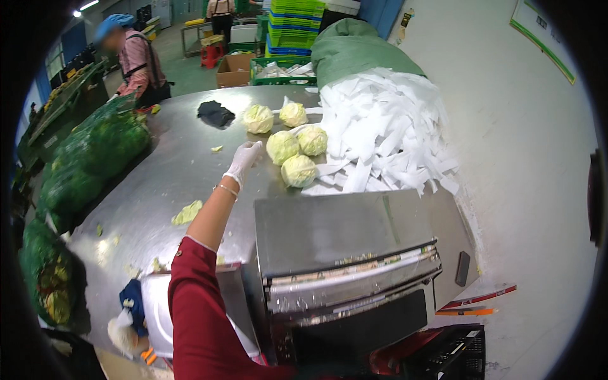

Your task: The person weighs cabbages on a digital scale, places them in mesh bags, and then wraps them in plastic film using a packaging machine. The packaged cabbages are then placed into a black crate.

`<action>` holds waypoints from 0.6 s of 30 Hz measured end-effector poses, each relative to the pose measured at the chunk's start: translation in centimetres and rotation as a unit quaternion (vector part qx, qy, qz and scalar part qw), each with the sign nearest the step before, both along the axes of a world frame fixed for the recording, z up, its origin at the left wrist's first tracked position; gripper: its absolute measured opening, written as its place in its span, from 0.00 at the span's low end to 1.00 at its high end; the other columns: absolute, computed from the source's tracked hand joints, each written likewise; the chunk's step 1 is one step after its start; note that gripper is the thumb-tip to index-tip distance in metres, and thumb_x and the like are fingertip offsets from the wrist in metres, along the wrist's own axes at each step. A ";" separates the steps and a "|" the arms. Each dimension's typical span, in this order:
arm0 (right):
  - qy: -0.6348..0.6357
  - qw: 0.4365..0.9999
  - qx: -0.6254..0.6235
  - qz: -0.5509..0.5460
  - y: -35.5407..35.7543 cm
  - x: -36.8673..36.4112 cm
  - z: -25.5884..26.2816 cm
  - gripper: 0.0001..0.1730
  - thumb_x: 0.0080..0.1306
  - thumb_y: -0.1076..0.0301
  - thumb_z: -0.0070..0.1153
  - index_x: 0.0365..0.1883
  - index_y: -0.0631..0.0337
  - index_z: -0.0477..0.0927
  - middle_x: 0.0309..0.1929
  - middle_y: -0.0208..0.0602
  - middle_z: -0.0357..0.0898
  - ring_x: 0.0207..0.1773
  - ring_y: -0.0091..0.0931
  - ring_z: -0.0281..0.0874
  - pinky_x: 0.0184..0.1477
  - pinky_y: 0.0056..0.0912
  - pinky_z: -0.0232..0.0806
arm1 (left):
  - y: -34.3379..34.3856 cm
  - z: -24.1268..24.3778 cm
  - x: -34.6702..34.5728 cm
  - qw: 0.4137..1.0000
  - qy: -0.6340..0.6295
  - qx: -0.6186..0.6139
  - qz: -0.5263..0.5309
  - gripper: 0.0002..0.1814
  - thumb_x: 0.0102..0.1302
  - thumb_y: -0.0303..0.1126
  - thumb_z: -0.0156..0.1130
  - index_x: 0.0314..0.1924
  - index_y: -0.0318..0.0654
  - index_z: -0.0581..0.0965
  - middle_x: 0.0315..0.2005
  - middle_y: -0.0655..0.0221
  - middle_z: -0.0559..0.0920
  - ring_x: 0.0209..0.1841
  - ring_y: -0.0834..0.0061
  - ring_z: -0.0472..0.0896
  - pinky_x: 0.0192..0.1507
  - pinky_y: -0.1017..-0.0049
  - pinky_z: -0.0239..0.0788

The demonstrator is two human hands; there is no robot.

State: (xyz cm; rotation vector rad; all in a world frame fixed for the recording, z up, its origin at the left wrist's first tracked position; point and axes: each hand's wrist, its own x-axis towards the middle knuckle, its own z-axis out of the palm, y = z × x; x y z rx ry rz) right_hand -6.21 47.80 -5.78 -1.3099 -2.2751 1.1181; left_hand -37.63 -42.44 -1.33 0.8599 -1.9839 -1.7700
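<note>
My left hand [245,159], in a thin white glove, reaches out over the steel table [209,166] with its fingers partly bent. Nothing shows in it. Just right of the fingertips, a small gap apart, sits a pale green cabbage head [282,147]. Several more trimmed heads cluster around it, such as one cabbage [299,170] nearer to me and another cabbage [258,118] farther off. White paper-like strips [380,123] lie heaped to their right, spilling from a green sack [361,52]. My right hand is out of view.
A steel-topped machine [332,228] stands before me. Green net bags [99,152] of vegetables line the left edge. A dark cloth [216,114] and loose leaves [187,213] lie on the table. A person [140,61] works at the far left. Crates [294,28] are stacked behind.
</note>
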 end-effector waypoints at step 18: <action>-0.223 0.971 -0.043 0.070 -9.5 1.5 6.3 0.19 0.67 0.59 0.58 0.54 0.55 0.75 0.33 0.39 0.79 0.27 0.26 0.77 0.25 0.29 0.69 | -4.3 -7.8 -12.0 0.991 0.086 0.096 0.026 0.34 0.58 0.52 0.65 0.58 0.37 0.72 0.47 0.57 0.81 0.47 0.71 0.82 0.41 0.64 0.79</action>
